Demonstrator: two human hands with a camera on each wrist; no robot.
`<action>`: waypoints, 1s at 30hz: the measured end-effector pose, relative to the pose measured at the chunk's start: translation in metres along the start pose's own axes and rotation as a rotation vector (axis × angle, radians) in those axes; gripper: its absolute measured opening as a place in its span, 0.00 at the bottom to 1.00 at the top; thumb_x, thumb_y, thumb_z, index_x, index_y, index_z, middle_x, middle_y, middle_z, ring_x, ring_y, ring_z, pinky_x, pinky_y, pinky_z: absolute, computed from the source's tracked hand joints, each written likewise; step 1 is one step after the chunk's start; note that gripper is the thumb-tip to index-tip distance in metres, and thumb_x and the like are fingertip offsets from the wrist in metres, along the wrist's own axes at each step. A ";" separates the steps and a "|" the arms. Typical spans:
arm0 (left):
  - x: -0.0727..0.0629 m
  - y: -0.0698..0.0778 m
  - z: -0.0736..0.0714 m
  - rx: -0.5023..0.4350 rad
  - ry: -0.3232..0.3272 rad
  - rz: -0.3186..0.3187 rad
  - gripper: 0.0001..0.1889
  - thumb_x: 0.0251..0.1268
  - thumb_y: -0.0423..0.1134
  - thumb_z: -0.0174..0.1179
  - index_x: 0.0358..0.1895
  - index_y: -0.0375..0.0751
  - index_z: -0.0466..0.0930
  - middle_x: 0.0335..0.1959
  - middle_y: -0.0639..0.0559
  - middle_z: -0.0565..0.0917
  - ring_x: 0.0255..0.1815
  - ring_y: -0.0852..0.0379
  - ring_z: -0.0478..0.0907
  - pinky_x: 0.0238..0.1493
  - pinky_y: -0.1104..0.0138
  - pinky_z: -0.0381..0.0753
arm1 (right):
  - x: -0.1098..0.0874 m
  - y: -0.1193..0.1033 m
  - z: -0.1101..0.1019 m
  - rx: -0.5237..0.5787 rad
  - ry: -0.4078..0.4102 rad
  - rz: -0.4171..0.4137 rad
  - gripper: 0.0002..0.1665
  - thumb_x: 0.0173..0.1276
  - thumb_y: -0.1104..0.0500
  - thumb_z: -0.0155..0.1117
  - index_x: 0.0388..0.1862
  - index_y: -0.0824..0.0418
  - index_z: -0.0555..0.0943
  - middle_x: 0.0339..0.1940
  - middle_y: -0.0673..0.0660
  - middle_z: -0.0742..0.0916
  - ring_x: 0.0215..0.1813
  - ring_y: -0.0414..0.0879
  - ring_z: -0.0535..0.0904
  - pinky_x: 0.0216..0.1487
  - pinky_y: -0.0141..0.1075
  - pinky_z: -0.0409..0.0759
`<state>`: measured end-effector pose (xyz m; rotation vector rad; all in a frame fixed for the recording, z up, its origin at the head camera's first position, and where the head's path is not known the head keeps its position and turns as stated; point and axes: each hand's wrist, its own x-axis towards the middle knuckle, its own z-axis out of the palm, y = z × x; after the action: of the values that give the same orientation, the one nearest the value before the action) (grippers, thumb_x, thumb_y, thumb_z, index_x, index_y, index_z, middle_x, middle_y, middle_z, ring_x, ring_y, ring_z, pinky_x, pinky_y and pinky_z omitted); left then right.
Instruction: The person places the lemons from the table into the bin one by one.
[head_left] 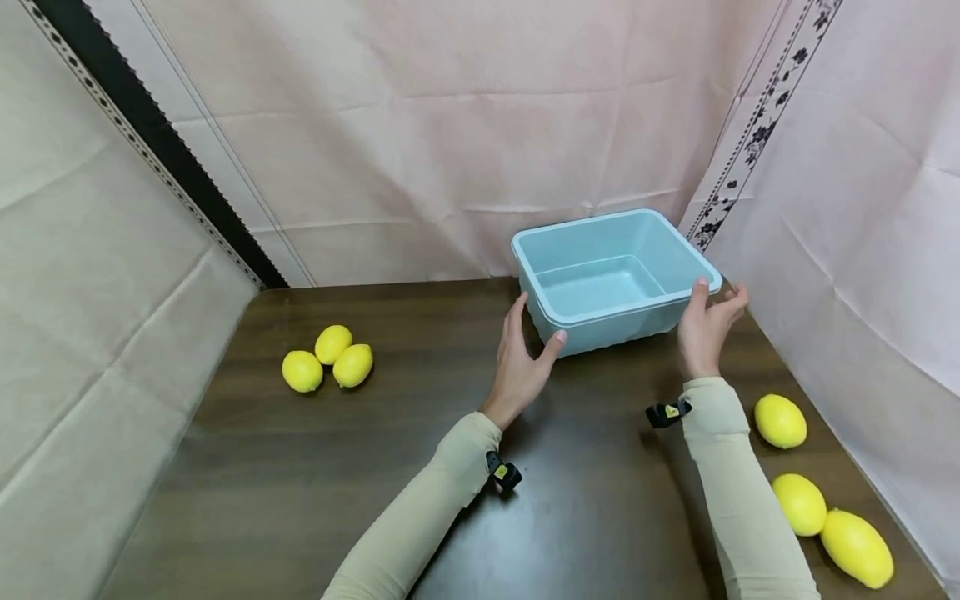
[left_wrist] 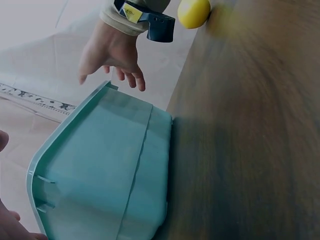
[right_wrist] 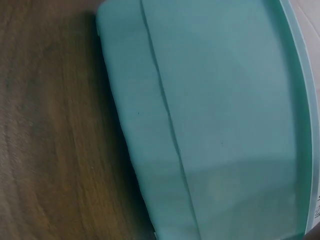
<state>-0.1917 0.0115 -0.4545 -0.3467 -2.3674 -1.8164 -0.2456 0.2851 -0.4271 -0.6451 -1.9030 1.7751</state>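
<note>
A light blue rectangular plastic bin point(head_left: 600, 335) stands upright at the back right of the dark wooden table, with nothing inside it. My left hand point(head_left: 519, 371) is at its front left corner, thumb and fingers spread apart; whether they touch the wall is unclear. Around the front right corner is my right hand point(head_left: 707, 333), its thumb close to the rim and its fingers loosely bent beyond. In the left wrist view, the right hand point(left_wrist: 114, 55) hovers by the bin's rim, gripping nothing. The bin's wall point(right_wrist: 225, 115) fills most of the right wrist view.
Three yellow lemons point(head_left: 332, 357) sit in a cluster on the left of the table. Along the right edge lie a lemon point(head_left: 781, 421), another lemon point(head_left: 799, 504) partly behind the right sleeve, and a larger one point(head_left: 857, 548). Pale cloth point(head_left: 450, 142) hangs behind the table and at both sides.
</note>
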 end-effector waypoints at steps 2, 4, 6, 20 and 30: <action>0.005 0.002 -0.001 -0.003 0.011 -0.001 0.44 0.75 0.64 0.59 0.85 0.74 0.43 0.86 0.65 0.50 0.86 0.54 0.50 0.78 0.39 0.59 | 0.007 -0.005 0.004 -0.002 -0.007 -0.010 0.44 0.84 0.41 0.46 0.86 0.50 0.38 0.82 0.58 0.51 0.83 0.44 0.49 0.81 0.29 0.49; 0.008 0.003 -0.001 -0.001 0.011 -0.010 0.44 0.75 0.65 0.59 0.85 0.75 0.42 0.86 0.65 0.49 0.86 0.54 0.50 0.78 0.39 0.59 | 0.012 -0.007 0.006 -0.006 -0.006 -0.005 0.44 0.84 0.41 0.47 0.86 0.49 0.38 0.81 0.57 0.51 0.82 0.43 0.50 0.80 0.29 0.51; 0.008 0.003 0.000 0.003 0.007 -0.022 0.44 0.75 0.66 0.59 0.85 0.75 0.41 0.86 0.65 0.49 0.86 0.53 0.50 0.77 0.38 0.59 | 0.015 -0.006 0.005 -0.006 0.006 0.008 0.43 0.84 0.42 0.48 0.85 0.48 0.40 0.82 0.56 0.52 0.81 0.44 0.51 0.79 0.29 0.52; 0.019 0.001 0.015 -0.097 0.081 -0.077 0.48 0.75 0.65 0.58 0.87 0.68 0.36 0.88 0.55 0.48 0.87 0.50 0.48 0.79 0.40 0.58 | 0.029 0.000 -0.004 0.113 0.078 0.094 0.33 0.86 0.45 0.47 0.82 0.43 0.51 0.76 0.47 0.65 0.74 0.40 0.63 0.72 0.30 0.64; 0.040 0.004 0.027 -0.110 0.145 -0.114 0.49 0.75 0.66 0.58 0.87 0.65 0.36 0.88 0.59 0.46 0.86 0.54 0.48 0.80 0.44 0.56 | 0.039 0.010 0.001 0.210 0.091 0.133 0.30 0.86 0.48 0.48 0.81 0.49 0.59 0.75 0.48 0.71 0.75 0.40 0.65 0.72 0.28 0.62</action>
<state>-0.2280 0.0425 -0.4483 -0.0892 -2.2378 -1.9541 -0.2768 0.3090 -0.4369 -0.7757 -1.6200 1.9589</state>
